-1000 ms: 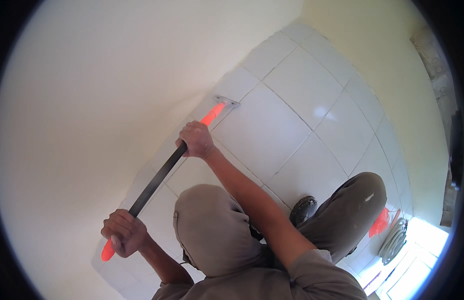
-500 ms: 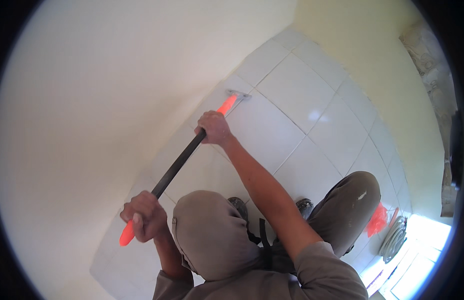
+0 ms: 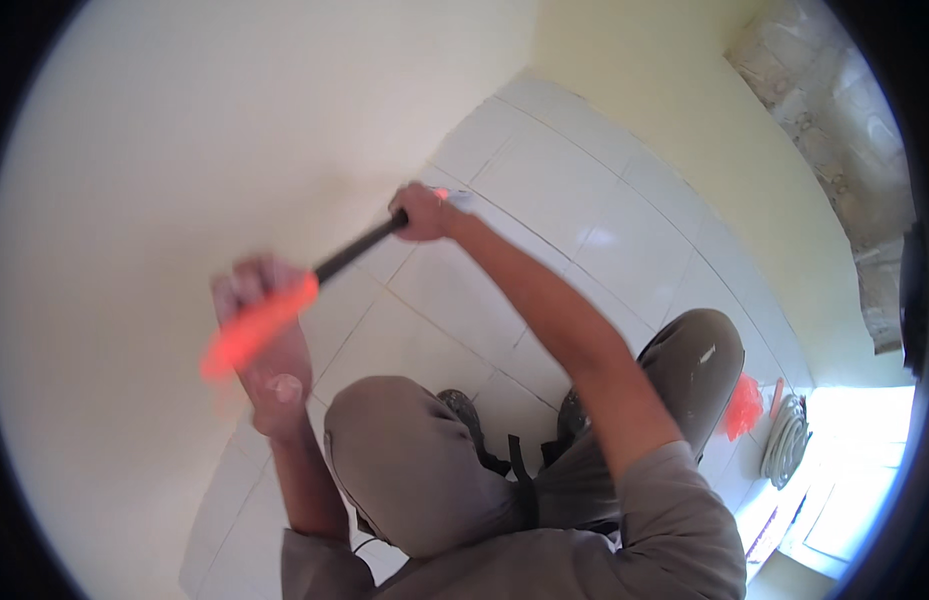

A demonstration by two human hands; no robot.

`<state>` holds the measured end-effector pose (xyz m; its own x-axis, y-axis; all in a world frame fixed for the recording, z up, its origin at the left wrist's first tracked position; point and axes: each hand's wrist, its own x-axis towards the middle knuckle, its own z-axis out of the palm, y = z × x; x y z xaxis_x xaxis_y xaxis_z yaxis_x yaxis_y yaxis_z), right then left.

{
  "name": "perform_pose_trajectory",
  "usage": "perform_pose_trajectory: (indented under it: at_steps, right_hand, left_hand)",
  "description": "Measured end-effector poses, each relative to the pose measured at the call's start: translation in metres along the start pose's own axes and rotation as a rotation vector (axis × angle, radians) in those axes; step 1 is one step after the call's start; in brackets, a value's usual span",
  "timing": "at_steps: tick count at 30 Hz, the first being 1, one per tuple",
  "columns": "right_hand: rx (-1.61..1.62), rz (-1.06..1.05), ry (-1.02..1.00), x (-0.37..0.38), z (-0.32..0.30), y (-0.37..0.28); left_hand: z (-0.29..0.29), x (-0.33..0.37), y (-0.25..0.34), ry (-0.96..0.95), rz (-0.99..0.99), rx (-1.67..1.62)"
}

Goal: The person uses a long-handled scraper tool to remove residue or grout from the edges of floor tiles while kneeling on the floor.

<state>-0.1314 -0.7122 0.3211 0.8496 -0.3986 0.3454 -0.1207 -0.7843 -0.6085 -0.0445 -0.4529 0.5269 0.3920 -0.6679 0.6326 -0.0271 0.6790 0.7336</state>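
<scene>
My right hand (image 3: 421, 211) is closed around the black shaft (image 3: 362, 250) of a long-handled scraper, close to its head. Just past my fist, a bit of orange and the pale scraper head (image 3: 459, 198) show near the tiled floor, mostly hidden by the hand. The scraper's orange end grip (image 3: 259, 325) is blurred and lies across the front of my left palm. My left hand (image 3: 282, 350) is loosened from it, palm showing and fingers smeared but not wrapped around the grip. A whitish patch marks its wrist side.
Pale tiles (image 3: 544, 190) cover the floor where I squat, knees bent. A cream wall (image 3: 184, 150) rises close on the left, another wall (image 3: 664, 80) beyond. At right are a patterned curtain-like sheet (image 3: 814, 120), red plastic bag (image 3: 744, 408), coiled hose (image 3: 784, 445) and bright opening (image 3: 854, 450).
My left hand has moved up and loosened from the orange grip, which has swung upward. My right hand still holds the shaft, slightly higher in view. The view has shifted.
</scene>
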Motion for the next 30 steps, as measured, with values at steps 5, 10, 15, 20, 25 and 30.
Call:
perform_pose_trajectory:
  at_steps: [5, 10, 15, 20, 25, 30]
  right_hand:
    - [-0.242, 0.480, -0.336, 0.033, -0.157, -0.018]
    - [0.007, 0.646, -0.162, -0.039, -0.320, -0.045]
    - [-0.006, 0.681, 0.164, -0.103, -0.405, -0.133]
    - [0.075, 0.729, 0.197, -0.185, -0.435, -0.161]
    - [0.075, 0.776, 0.419, -0.260, -0.417, -0.169]
    - [0.123, 0.842, 0.555, -0.341, -0.415, -0.170]
  left_hand:
    - [0.049, 0.099, 0.011, -0.158, 0.117, 0.301]
    - [0.149, 0.120, 0.043, -0.309, 0.065, 0.377]
    - [0.195, 0.167, -0.019, -0.703, 0.149, 0.593]
    - [0.321, 0.171, -0.088, -1.212, -0.150, 0.689]
    - [0.405, 0.083, -0.170, -1.245, -0.165, 0.313]
    - [0.455, -0.029, -0.197, -0.910, -0.184, 0.012]
